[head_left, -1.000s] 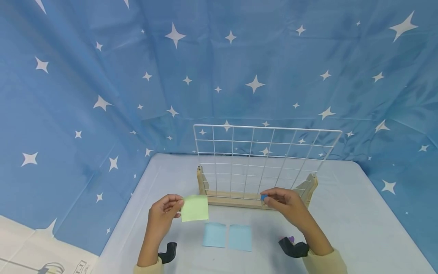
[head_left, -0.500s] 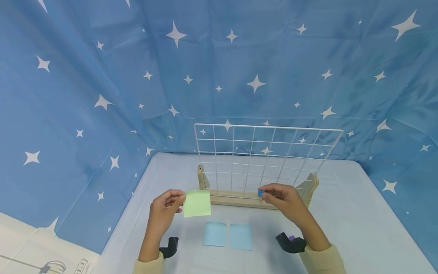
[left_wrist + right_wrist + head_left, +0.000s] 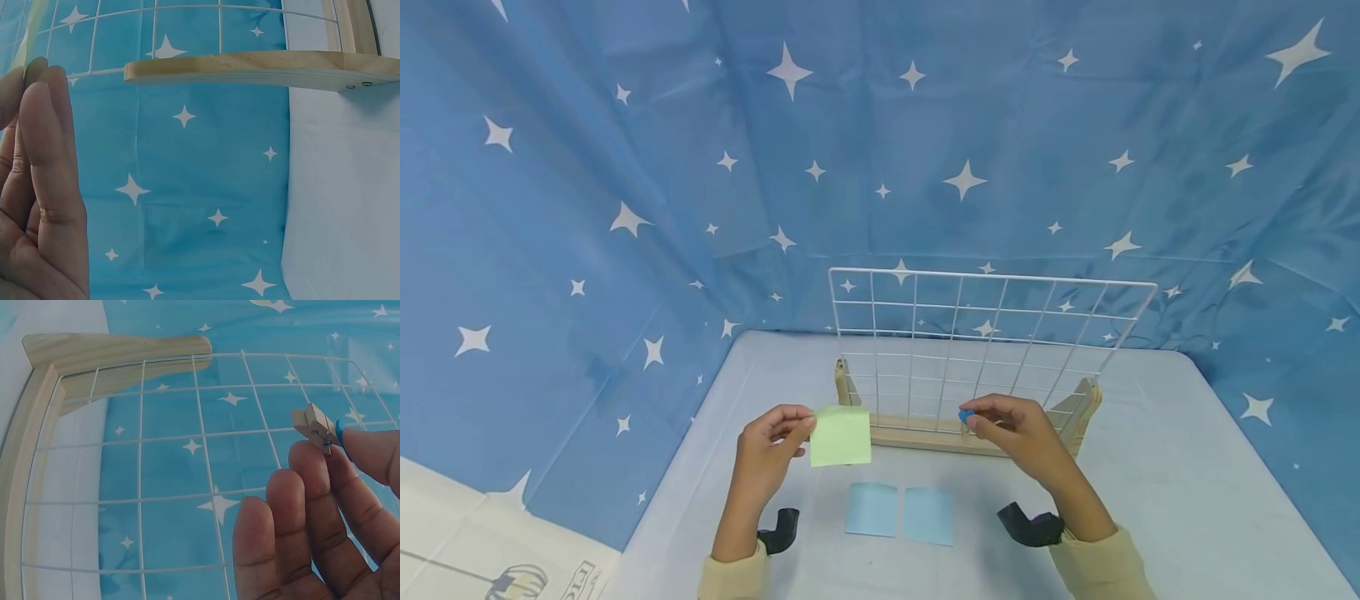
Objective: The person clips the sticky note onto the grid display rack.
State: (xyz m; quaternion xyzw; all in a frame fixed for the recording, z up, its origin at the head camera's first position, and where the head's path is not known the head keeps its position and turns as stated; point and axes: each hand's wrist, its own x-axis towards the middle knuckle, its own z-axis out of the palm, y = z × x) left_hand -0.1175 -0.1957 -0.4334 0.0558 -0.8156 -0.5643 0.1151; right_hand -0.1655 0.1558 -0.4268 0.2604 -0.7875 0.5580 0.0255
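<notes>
Green note (image 3: pixel 841 437) is pinched by its upper left edge between the thumb and fingers of our left hand (image 3: pixel 770 448), its pale face spread before the left part of a wooden stand (image 3: pixel 917 437). Our right hand (image 3: pixel 1026 435) grasps a small peg (image 3: pixel 314 424), thumb and fingertip squeezing its blue piece, in front of the lower part of a white wire grid (image 3: pixel 952 336), right of its middle. From the right wrist, we see the peg's wooden body and metal spring beyond the fingertips, with the other fingers raised alongside; whether it touches the wires we cannot tell. From the left wrist, the note appears nearly edge-on at the frame's upper left, just above our fingertips, with one arm of the stand jutting out nearby.

Nearer to us than the stand, two blue notes (image 3: pixel 872 509) lie side by side on the white tabletop (image 3: pixel 1210 467), a narrow gap between them. The grid rises upright from the stand toward the far side. Cream sleeves (image 3: pixel 1101 567) cover our forearms, with a curved black fitting (image 3: pixel 1030 527) at each wrist. Behind us all hangs a blue curtain (image 3: pixel 850 117) scattered with white stars; a pale printed panel (image 3: pixel 445 517) fills the lower left corner.
</notes>
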